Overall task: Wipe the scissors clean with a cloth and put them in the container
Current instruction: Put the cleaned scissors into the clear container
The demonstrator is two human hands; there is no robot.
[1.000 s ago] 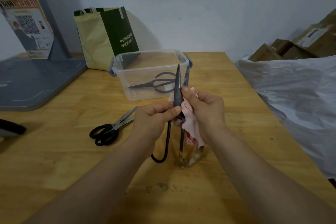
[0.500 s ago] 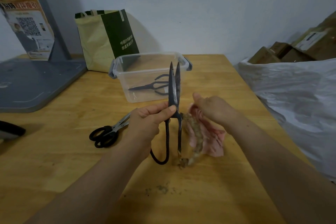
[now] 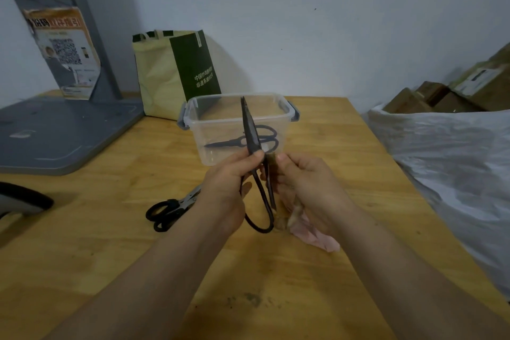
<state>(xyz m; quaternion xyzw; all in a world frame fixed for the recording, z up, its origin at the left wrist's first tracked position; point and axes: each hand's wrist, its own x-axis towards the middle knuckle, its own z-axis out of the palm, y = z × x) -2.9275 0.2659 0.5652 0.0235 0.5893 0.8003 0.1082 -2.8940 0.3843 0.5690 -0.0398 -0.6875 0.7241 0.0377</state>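
My left hand (image 3: 230, 185) grips dark iron scissors (image 3: 251, 135) near the pivot and holds them upright, blades closed and pointing up in front of the container. My right hand (image 3: 306, 188) holds a soiled pink cloth (image 3: 314, 234) against the right side of the scissors' handles. The clear plastic container (image 3: 284, 110) with grey latches stands just behind; one black pair of scissors (image 3: 226, 143) lies inside it. Another pair with black handles (image 3: 168, 210) lies on the table left of my left hand.
The wooden table (image 3: 110, 223) has dirt specks near its front. A green-and-yellow bag (image 3: 171, 74) leans on the wall behind the container. A grey stand base (image 3: 55, 132) fills the left. White plastic sheeting (image 3: 452, 168) and cardboard boxes (image 3: 430, 96) lie to the right.
My right hand had pulled away with the cloth half a second ago and has come back against the scissors' handles. The blades, slightly apart before, are now together.
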